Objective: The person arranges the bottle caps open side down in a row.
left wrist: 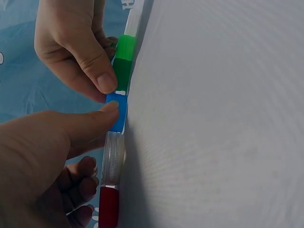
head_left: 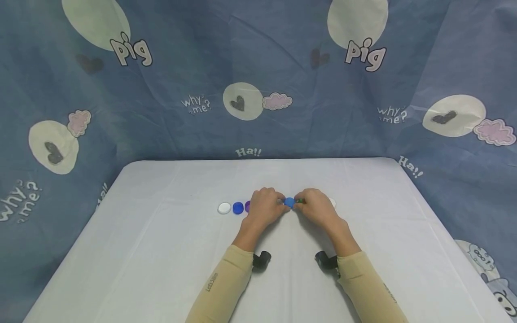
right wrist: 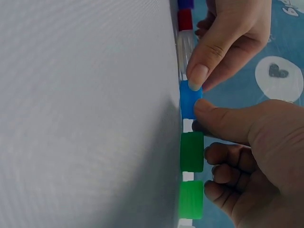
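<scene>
The head view looks from high on the near side of the white cloth-covered table [head_left: 161,260], forward and down past its far edge, the most distant of the three. Both wrist views sit close and low, facing that edge but turned sideways: the table lies right in the left one, left in the other. All share the bare left hand [head_left: 264,206], bare right hand [head_left: 318,207] and round, bright-blue plastic cap [head_left: 289,202]

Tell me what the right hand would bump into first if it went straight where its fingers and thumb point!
The right hand would most likely meet the blue cap first, right at its thumb tip. Just past that comes the left hand, though the depth is hard to judge.
</scene>
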